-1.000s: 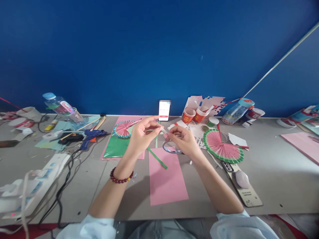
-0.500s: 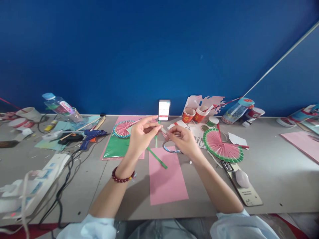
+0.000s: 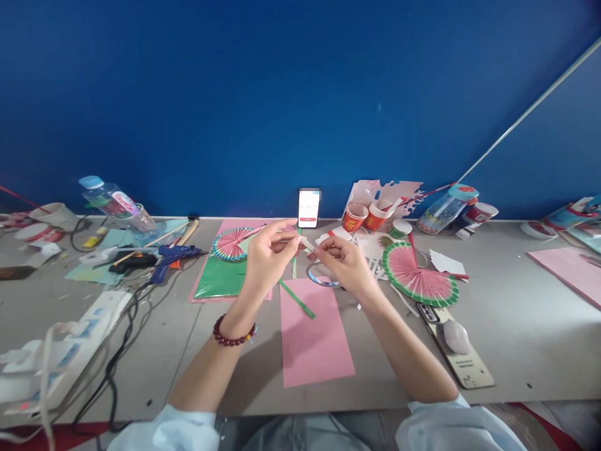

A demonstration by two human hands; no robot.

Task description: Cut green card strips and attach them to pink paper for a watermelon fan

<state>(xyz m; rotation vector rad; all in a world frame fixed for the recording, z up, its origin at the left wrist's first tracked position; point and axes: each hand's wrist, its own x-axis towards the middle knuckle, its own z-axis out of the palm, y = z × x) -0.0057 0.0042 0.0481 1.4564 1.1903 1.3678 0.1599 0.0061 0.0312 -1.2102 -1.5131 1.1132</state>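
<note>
Between the fingertips of my two hands is a small whitish strip [image 3: 307, 243], too small to tell whether paper or tape. My left hand [image 3: 267, 254] pinches its left end between thumb and fingers, and my right hand [image 3: 345, 263] pinches the right end. Just under my right hand, a blue-and-white ring like a tape roll [image 3: 323, 280] lies on the table. Below the hands lies a pink paper sheet [image 3: 317, 344] with a narrow green paper strip [image 3: 298, 299] across its upper part. A pleated pink fan with a blue edge [image 3: 231, 243] rests left of my left hand.
A phone [image 3: 308, 210] stands against the blue wall. On the right are a watermelon-coloured fan [image 3: 420, 279], red paper cups [image 3: 355, 217] and a mouse [image 3: 456, 337] on another phone [image 3: 462, 357]. On the left are a glue gun [image 3: 173, 258], a bottle [image 3: 119, 203] and a power strip [image 3: 79, 344].
My fingertips have shifted very slightly, and a little more of the whitish strip shows between them. Both hands keep their pinch; the things on the table have not moved.
</note>
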